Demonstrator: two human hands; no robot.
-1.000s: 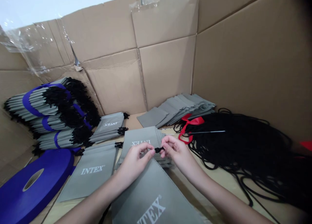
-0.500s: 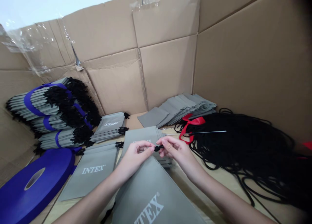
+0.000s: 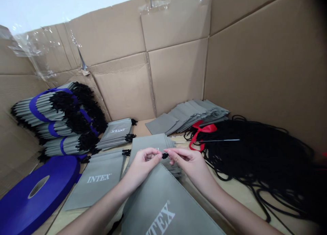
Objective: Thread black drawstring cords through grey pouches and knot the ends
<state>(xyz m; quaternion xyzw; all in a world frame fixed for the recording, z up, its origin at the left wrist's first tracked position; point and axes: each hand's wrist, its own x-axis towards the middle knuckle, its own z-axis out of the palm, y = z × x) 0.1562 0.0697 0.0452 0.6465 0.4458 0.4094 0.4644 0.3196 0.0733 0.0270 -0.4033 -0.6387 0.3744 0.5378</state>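
Note:
My left hand [image 3: 146,161] pinches one side of a small knotted black cord [image 3: 165,156] at the top corner of a grey drawstring bag [image 3: 163,197]. On the cord's other side, the thumb and fingers of my right hand [image 3: 185,160] are closed on it. The bag hangs tilted below my hands, with white INTEX lettering towards me. Behind my hands is a stack of grey bags [image 3: 150,139], partly covered by them. A thin metal rod [image 3: 224,140] sticks out to the right of that stack.
At left stand strapped bundles of corded bags [image 3: 48,107] and a purple strap roll [image 3: 58,180]. Corded bags [image 3: 102,166] lie beside my left arm. Loose grey pouches [image 3: 189,115] lie at the back. A black cord heap [image 3: 260,160] with red ribbon [image 3: 208,128] fills the right. Cardboard walls [image 3: 176,68] surround everything.
My right fingers have shifted slightly at the knot and less cord shows by them. The bag has swung a little to the right, and the whole view has shifted slightly.

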